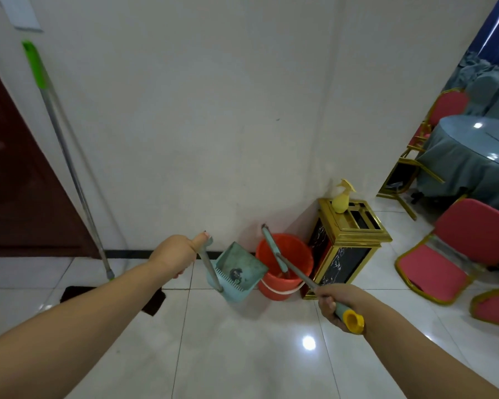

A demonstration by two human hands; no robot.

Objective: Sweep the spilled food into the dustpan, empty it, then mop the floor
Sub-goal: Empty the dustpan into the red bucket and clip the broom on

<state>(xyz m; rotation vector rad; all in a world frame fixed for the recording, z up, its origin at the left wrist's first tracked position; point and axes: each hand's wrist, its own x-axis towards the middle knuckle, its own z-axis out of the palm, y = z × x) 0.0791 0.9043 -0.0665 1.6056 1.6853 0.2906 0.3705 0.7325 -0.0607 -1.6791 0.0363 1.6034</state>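
My left hand (177, 254) grips the top of the grey handle of a pale teal dustpan (236, 272), which hangs tilted just left of an orange bucket (285, 269). A dark bit of debris lies inside the pan near its comb teeth. My right hand (336, 302) grips the teal and yellow end of a broom handle (300, 276). The broom's head (274, 249) pokes into the orange bucket. A mop with a green and silver pole (67, 156) leans on the wall at the left, its dark head (153, 300) flat on the floor.
A gold and black bin (343, 254) with a yellow spray bottle (342, 198) on top stands right of the bucket. Red chairs (455, 249) and a grey-clothed round table (470, 156) fill the right. A dark door (20, 182) is at left. Glossy white tiles (242, 355) lie underfoot.
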